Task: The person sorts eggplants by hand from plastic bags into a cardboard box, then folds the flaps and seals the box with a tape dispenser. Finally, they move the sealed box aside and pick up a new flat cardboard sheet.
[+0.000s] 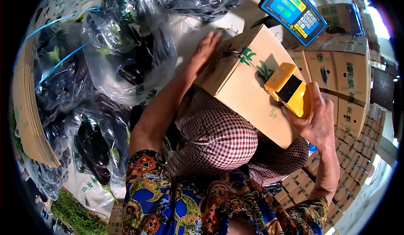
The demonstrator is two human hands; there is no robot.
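Note:
A cardboard box with green printing rests tilted against my knees in checked trousers. My right hand is wrapped round a yellow tape dispenser, which lies over the box's upper face near the green characters. Past the box's left side reaches my left hand, fingers stretched out near the far left corner of the box and holding nothing I can see.
Clear plastic bags of eggplants fill the left and the top. Flattened cardboard stands at the far left, with green beans below. A blue scale display rises behind the box. Stacked cartons line the right.

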